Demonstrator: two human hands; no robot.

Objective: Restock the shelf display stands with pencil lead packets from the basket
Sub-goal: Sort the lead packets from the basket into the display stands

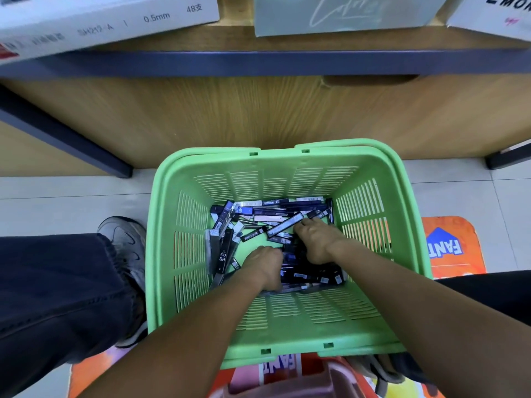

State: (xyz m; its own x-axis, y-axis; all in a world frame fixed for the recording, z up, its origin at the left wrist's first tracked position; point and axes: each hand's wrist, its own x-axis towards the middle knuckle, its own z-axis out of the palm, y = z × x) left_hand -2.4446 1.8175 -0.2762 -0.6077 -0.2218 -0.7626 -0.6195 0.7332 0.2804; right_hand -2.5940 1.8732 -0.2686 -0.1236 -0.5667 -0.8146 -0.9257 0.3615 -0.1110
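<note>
A green plastic basket stands on the floor below me, its bottom strewn with several dark pencil lead packets. Both my hands reach down into it. My left hand lies knuckles-up on the packets near the front middle, fingers curled down among them. My right hand is just right of it, fingers curled into the pile around dark packets between the two hands. What each hand's fingertips hold is hidden under the knuckles.
A wooden shelf unit with a dark blue edge rises just beyond the basket, carrying white product boxes. My left leg and shoe stand left of the basket. An orange mat lies on the tiled floor at right.
</note>
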